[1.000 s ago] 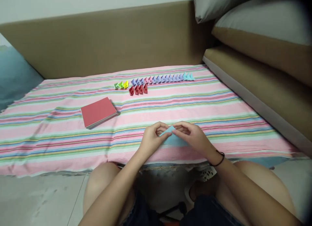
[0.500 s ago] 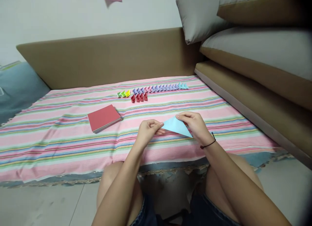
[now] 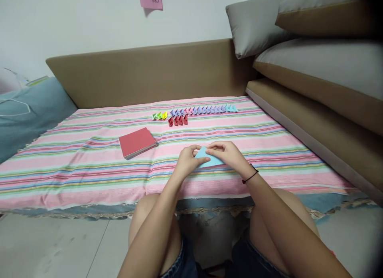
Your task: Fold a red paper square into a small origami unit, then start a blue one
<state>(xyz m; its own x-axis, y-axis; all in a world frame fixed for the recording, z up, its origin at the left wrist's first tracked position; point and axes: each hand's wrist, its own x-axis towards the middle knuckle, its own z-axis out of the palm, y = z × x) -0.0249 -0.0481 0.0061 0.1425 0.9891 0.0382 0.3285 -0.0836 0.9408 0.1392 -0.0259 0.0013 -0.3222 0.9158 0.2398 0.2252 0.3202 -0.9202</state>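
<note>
A light blue sheet of origami paper (image 3: 211,161), folded to a triangle, is held between both hands above the striped cloth. My left hand (image 3: 189,161) pinches its left side, thumb in front and fingers behind. From the right, my right hand (image 3: 226,153) grips the upper edge, and a dark cord circles that wrist. Beyond the hands stands a row of small folded paper pieces (image 3: 203,110) in purple, pink and blue. Several red folded pieces (image 3: 178,120) sit in front of it, with green and yellow ones (image 3: 159,116) to the left.
A stack of red-topped square paper (image 3: 137,142) lies left of my hands on the striped cloth (image 3: 98,170). A brown backrest (image 3: 155,74) closes off the far side. Grey and brown cushions (image 3: 317,66) are piled on the right, and a blue-grey cushion (image 3: 38,110) is at the left.
My hands have come closer together on the blue paper. The left thumb now lies across its front, and less of the triangle shows. The view has shifted slightly left.
</note>
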